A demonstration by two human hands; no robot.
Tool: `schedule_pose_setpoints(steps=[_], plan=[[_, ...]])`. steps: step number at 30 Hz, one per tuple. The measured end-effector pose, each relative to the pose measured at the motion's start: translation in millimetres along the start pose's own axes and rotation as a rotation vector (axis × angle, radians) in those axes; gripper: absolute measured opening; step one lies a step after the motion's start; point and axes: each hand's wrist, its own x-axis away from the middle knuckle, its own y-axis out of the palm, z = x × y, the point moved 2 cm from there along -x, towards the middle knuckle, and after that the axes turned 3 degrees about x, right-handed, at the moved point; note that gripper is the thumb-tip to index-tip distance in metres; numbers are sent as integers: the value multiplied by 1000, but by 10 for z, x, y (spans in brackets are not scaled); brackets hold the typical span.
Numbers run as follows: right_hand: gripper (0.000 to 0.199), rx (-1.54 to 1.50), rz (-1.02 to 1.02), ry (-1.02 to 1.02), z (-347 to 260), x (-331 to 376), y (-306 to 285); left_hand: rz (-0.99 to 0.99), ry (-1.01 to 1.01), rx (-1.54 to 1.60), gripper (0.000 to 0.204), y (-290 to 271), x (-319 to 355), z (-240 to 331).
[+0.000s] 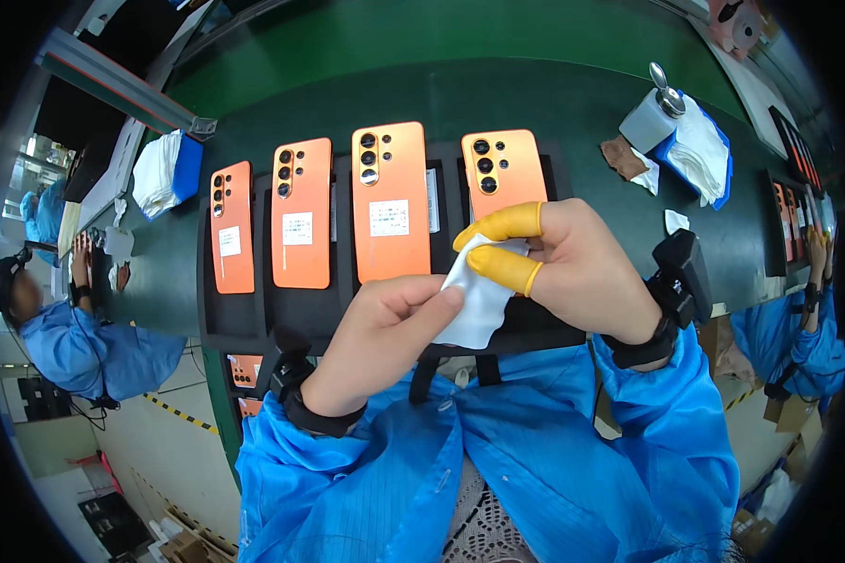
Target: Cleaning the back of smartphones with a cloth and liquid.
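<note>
Several orange phones lie back-up in black trays (235,319) on the green belt (535,103); each has a white sticker. My right hand (573,267), with yellow finger cots on two fingers, pinches a white wiping cloth (479,300) over the lower part of the rightmost phone (500,174). My left hand (385,324) grips the same cloth from its near side. To the left lie a tall centre phone (390,202), another phone (302,213) and the leftmost phone (232,228).
A grey pump dispenser (650,117) stands beside a blue box of white cloths (704,155) at the far right. Another stack of white cloths (160,169) lies far left. Co-workers in blue coats sit at left (84,347) and right (807,319).
</note>
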Motion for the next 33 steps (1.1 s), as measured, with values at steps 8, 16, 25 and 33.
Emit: schedule_pose_setpoints(steps=[8,16,25,33], plan=[[20,574,247,-503,-35,226,308,78,-85,397,34,-39,-30,-206],[30,836,239,-716,166,304,412,59,-16,677,37,-57,-10,-188],[29,794,236,-634,193,326,349,106,-74,443,37,2,-8,-146],[27,976,363,-701,198,353,-186,71,204,-290,45,37,-3,-209]])
